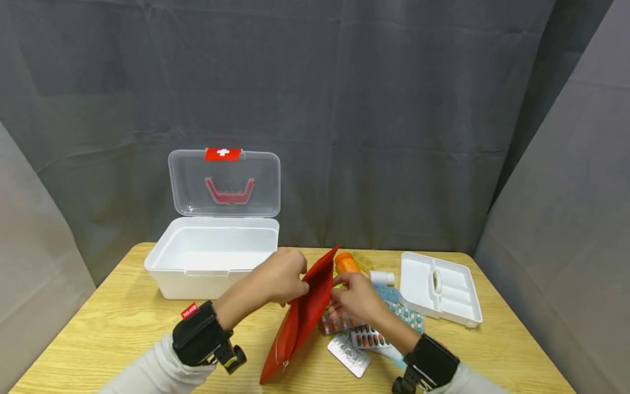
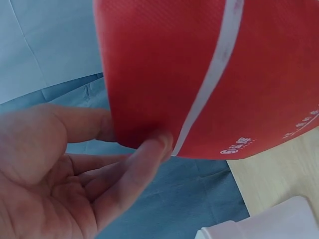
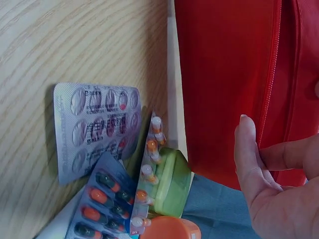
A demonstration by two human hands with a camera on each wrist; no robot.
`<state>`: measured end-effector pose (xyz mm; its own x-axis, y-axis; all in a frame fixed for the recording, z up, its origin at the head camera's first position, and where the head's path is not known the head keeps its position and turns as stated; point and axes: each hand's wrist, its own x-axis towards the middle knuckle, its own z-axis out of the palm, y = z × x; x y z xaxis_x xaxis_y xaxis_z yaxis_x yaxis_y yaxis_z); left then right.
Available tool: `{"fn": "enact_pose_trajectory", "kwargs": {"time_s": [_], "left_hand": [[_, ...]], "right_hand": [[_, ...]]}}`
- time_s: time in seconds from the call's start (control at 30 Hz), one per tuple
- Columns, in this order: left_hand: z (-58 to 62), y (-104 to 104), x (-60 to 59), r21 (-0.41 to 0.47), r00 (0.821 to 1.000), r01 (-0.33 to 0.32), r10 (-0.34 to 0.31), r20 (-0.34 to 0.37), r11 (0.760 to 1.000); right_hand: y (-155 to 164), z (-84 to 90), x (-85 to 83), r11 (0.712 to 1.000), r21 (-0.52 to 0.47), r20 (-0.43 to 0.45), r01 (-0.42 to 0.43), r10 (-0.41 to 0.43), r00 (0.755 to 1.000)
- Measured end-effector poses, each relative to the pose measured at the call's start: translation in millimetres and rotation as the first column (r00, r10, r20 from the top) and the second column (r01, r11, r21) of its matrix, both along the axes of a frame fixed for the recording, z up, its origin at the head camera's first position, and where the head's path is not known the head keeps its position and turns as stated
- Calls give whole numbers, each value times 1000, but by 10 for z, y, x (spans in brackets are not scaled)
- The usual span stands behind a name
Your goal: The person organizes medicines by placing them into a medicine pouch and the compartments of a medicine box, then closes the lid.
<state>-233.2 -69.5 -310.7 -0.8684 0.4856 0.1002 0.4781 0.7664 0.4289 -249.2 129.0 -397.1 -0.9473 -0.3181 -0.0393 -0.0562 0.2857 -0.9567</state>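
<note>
A red pouch [image 1: 306, 314] is tilted over the tabletop [image 1: 133, 334], between the two hands. One face bears a round white emblem and white Chinese characters, too small to read surely, beside a pale strip [image 2: 209, 87]; a zip [image 3: 271, 74] runs along the other. The left hand [image 1: 280, 276] pinches the pouch's edge between thumb and fingers, palm showing in its wrist view. The right hand [image 1: 358, 300] touches the zipped face with bent fingers; whether it grips the fabric I cannot tell. The pouch's fabric looks finely textured.

Near the right hand lies a silvery blister pack [image 3: 97, 129], its print partly legible as 维生素E, "vitamin E". It adjoins a pack of dark-and-orange capsules [image 3: 102, 199], with a green translucent case [image 3: 172, 186] and an orange bottle [image 1: 347, 264] beyond. Rightward sits a white, compartmented plastic tray [image 1: 418, 290]. Leftward stands a white plastic box [image 1: 172, 284], its clear lid [image 1: 189, 183] raised, with a pink handle [image 1: 230, 197] and a red label [image 1: 211, 155] bearing a white cross.
</note>
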Motion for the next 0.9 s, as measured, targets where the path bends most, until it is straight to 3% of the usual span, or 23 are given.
{"fn": "enact_pose_trajectory", "kwargs": {"time_s": [0.23, 0.43, 0.73, 0.9], "left_hand": [[-104, -58, -99, 33, 999, -46, 46, 4, 998], [-165, -126, -174, 85, 992, -121, 117, 56, 989], [-242, -220, -202, 149, 988, -155, 150, 47, 977], [-255, -255, -197, 165, 981, -176, 159, 115, 970]], "right_hand": [[-12, -24, 5, 1000, 3, 30, -3, 3, 1000], [14, -57, -16, 1000, 6, 29, 10, -10, 1000], [30, -111, -70, 998, 10, 14, 58, -58, 998], [12, -115, -73, 997, 4, 7, 78, -78, 997]]}}
